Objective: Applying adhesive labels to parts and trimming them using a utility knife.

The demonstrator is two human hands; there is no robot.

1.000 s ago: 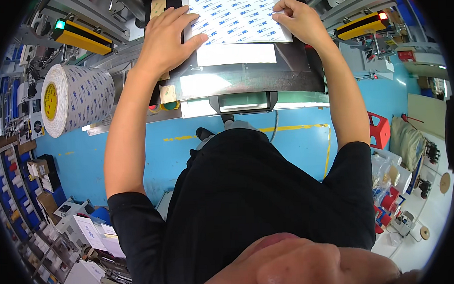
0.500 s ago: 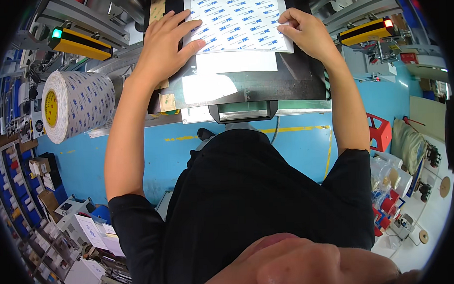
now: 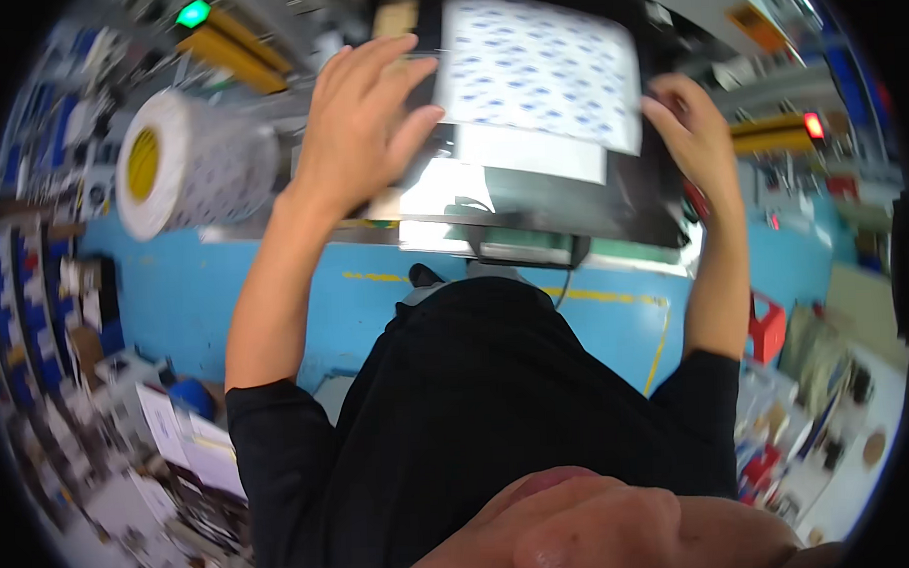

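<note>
Shows roll [image 3: 205,163] beyond left edge of table [image 3: 532,203]; spreads grip apart on left hand [image 3: 359,132], cannot tell on right hand [image 3: 697,130]; now overlaps sheet [image 3: 539,73] less.

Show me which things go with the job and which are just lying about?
Seems part of the job:
- Printed sheet, between the hands: left hand, right hand
- White strip, along the sheet's near edge
- Black board, underneath

Probably just about:
- Roll, similar print, away from the hands
- Red stool
- White papers, lower left
</note>
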